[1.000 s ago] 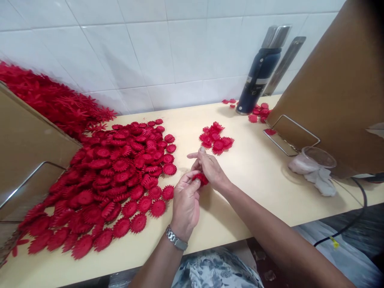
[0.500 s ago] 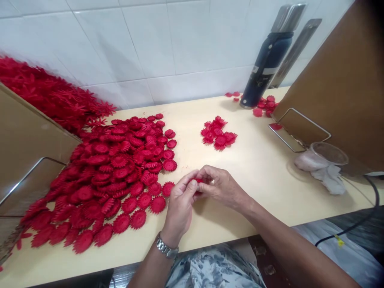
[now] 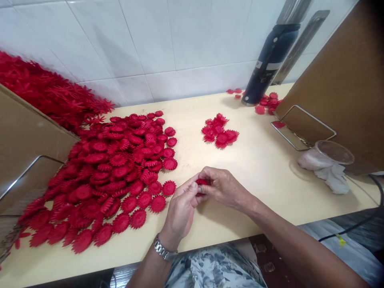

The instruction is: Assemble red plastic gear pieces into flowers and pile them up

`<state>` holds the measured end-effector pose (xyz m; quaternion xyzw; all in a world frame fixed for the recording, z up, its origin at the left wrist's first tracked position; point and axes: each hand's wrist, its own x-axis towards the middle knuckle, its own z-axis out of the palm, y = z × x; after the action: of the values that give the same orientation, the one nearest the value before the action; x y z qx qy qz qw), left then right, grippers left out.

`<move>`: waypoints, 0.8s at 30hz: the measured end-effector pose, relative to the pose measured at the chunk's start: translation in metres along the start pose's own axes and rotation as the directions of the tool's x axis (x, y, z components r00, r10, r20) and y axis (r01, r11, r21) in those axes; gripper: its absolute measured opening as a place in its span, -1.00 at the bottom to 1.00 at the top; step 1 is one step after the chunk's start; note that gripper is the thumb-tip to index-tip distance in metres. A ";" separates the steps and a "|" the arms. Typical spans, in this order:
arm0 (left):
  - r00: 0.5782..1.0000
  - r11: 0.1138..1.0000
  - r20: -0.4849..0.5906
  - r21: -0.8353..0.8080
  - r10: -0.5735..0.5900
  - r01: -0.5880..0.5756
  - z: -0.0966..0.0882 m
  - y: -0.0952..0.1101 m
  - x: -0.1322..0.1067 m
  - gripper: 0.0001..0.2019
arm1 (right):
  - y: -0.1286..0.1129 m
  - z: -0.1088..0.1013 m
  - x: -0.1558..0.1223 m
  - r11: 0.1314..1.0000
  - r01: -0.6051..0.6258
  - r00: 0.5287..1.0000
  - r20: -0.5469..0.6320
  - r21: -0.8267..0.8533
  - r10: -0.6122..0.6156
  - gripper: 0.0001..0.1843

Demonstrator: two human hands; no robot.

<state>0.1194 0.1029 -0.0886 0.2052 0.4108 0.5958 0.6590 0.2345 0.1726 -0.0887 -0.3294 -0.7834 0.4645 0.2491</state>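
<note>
1. A heap of red toothed plastic discs covers the pale counter's left.
2. The left hand, fingers curled, pinches a small red plastic disc just above the counter.
3. The right hand pinches it from the opposite side.
4. A small red disc cluster lies beyond.

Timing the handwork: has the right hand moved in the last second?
Yes. The right hand has drawn back from the small pile, toward the near edge of the table.

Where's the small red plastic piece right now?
Head view, centre: the small red plastic piece is pinched between the left hand and right hand, just right of the large pile of red plastic flower discs.
</note>
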 end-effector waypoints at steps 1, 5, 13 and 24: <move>1.000 1.000 0.000 0.001 0.003 -0.003 -0.001 0.000 0.000 -0.75 | 0.000 0.000 0.000 0.998 0.027 1.000 -0.008 -0.052 -0.027 -0.96; 1.000 0.998 0.000 0.055 0.018 -0.018 -0.001 -0.001 0.002 -0.74 | 0.002 0.003 -0.002 0.957 0.146 0.986 -0.048 -0.251 -0.163 -0.85; 0.998 0.994 -0.058 0.108 0.011 -0.005 -0.002 -0.002 0.002 -0.73 | 0.001 0.006 -0.004 0.982 0.030 0.998 -0.055 -0.189 -0.041 -0.77; 0.936 0.772 -0.119 0.605 0.331 -0.196 -0.006 -0.006 -0.003 -0.80 | -0.001 0.010 -0.002 0.975 0.059 0.984 -0.153 -0.213 -0.092 -0.69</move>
<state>0.1183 0.0971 -0.0956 0.3866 0.6104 0.5462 0.4239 0.2289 0.1649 -0.0921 -0.3601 -0.8169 0.3420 0.2936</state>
